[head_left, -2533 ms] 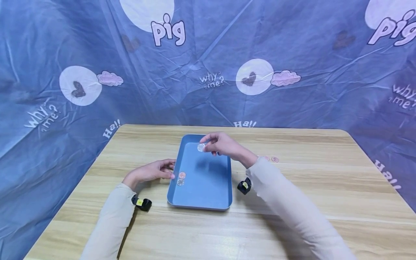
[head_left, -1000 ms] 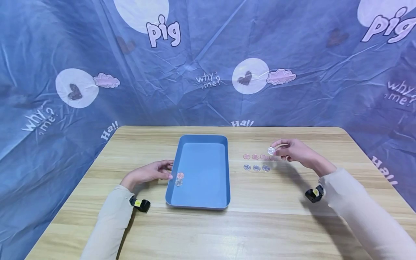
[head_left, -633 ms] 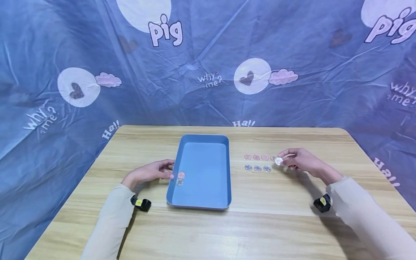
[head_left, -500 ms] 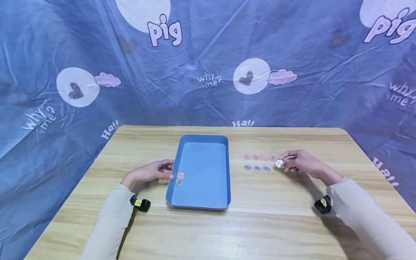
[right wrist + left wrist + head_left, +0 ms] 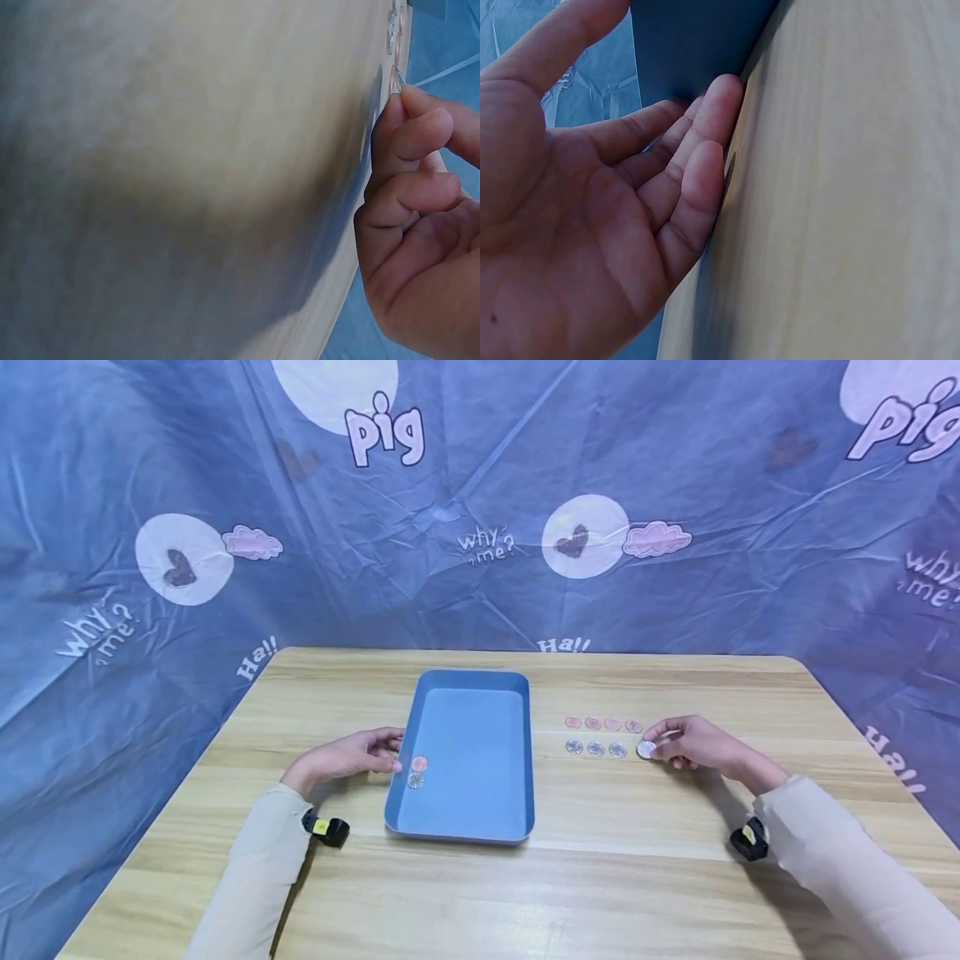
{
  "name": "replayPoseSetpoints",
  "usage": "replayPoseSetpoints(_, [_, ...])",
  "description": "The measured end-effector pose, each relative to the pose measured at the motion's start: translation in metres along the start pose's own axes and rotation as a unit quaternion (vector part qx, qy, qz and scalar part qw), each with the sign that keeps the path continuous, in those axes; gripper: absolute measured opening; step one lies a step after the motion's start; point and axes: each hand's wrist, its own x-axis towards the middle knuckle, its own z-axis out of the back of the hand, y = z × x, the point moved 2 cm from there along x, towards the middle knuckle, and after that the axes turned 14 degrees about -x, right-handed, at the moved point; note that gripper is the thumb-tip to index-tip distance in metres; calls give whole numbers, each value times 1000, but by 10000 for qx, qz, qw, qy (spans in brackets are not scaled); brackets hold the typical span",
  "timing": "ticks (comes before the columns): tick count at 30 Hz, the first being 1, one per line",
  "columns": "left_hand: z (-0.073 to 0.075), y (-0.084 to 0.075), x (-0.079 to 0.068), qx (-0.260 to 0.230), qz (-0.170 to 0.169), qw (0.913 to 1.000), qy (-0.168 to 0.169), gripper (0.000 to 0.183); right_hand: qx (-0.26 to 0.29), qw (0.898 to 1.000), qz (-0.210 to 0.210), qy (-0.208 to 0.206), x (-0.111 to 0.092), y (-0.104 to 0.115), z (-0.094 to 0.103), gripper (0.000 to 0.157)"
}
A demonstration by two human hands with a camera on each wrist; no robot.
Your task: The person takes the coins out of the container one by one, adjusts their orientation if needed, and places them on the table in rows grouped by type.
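In the head view, my right hand (image 5: 693,745) pinches a silver coin (image 5: 646,749) between thumb and fingertips, at the table surface. The coin is at the right end of a row of 3 silver coins (image 5: 596,749). A row of several copper-coloured coins (image 5: 593,723) lies just behind. My left hand (image 5: 352,755) is at the left side of the blue tray (image 5: 472,839), thumb at the rim. The left wrist view shows its relaxed fingers (image 5: 718,105) against the tray's outer wall. Inside the tray lie one copper-coloured coin (image 5: 419,763) and one silver coin (image 5: 416,781).
The wooden table (image 5: 480,893) bears the tray near its middle, with the coin rows to the tray's right. A blue printed cloth (image 5: 450,593) hangs behind the table. Each wrist carries a small black camera (image 5: 330,832).
My right hand has carried the silver coin from above the tray rightward, past the copper-coloured row, then down and nearer to the silver row's right end. The left hand and tray stay put.
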Motion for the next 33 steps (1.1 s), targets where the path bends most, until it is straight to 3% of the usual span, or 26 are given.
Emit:
replayPoseSetpoints(11, [0, 1, -1, 18, 44, 10000, -13, 78, -152, 9999, 80, 17, 3, 1, -6, 38])
replayPoseSetpoints(26, [1, 0, 0, 49, 3, 10000, -13, 80, -1033, 9931, 511, -202, 9, 9, -6, 22])
replayPoseSetpoints(33, [0, -2, -1, 54, 21, 10000, -6, 80, -1068, 9932, 452, -131, 9, 9, -8, 25])
